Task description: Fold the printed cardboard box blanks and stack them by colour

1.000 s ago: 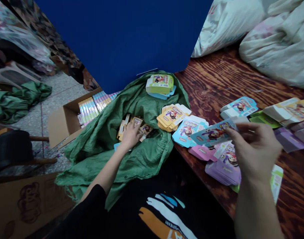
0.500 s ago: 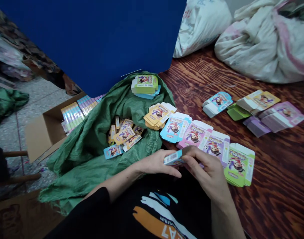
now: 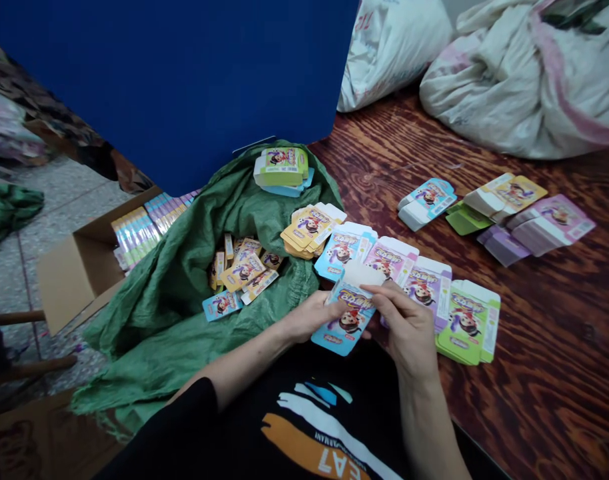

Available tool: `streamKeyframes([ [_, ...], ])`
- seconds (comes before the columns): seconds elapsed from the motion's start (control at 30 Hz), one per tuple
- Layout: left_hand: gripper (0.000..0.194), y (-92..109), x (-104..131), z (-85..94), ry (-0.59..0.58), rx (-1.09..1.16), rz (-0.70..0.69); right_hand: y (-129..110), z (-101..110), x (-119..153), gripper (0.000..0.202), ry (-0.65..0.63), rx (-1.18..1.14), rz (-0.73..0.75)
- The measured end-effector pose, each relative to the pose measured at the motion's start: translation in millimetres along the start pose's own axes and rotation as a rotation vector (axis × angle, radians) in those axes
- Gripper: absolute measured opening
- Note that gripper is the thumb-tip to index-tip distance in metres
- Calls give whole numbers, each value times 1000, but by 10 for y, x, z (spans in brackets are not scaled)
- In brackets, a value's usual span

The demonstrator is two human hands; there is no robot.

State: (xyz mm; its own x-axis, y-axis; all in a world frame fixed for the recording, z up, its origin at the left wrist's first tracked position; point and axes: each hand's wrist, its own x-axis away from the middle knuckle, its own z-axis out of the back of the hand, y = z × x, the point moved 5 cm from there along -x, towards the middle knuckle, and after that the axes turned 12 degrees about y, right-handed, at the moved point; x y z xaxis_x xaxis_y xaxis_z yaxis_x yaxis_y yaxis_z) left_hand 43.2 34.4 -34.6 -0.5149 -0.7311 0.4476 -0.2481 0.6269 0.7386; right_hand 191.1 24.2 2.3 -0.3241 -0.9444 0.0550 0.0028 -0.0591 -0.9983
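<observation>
A small blue cartoon-printed carton (image 3: pixel 340 333) is held in front of my chest, its front panel towards me and a white flap standing up at its top. My left hand (image 3: pixel 307 317) grips its left side, thumb on the front. At the upper right, my right hand (image 3: pixel 408 323) pinches the carton near the flap; the fingertips are partly hidden. Beyond my hands lie flat carton stacks in a row: yellow (image 3: pixel 307 228), blue (image 3: pixel 342 252), pink (image 3: pixel 392 250), purple (image 3: pixel 428 283) and green (image 3: pixel 464 327).
Several folded yellow cartons (image 3: pixel 244 270) and a blue one (image 3: pixel 222 305) rest on a green woven sack (image 3: pixel 149 333). A cardboard box (image 3: pixel 67 273) holds packed cartons at left. More carton stacks (image 3: pixel 554 223) lie right, near white sacks (image 3: pixel 524 87). A blue panel (image 3: pixel 184 87) stands ahead.
The blue carton has turned from edge-on to front panel facing me, and its white flap now stands up. My right hand has shifted slightly along its top. The view has shifted a little.
</observation>
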Motion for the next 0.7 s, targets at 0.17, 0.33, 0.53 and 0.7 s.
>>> streamKeyframes([
  [0.17, 61, 202, -6, 105, 211, -71, -259, -90, 115, -47, 15, 173, 156, 225],
  [0.33, 54, 342, 91, 146, 237, -218, -429, -101, 97, -30, 15, 127, 176, 211],
  [0.53, 41, 420, 139, 139, 188, -516, -527, -51, 110, -17, 43, 221, 66, 99],
  [0.7, 44, 387, 94, 126, 161, -363, -436, -114, 115, -49, 20, 61, 178, 169],
])
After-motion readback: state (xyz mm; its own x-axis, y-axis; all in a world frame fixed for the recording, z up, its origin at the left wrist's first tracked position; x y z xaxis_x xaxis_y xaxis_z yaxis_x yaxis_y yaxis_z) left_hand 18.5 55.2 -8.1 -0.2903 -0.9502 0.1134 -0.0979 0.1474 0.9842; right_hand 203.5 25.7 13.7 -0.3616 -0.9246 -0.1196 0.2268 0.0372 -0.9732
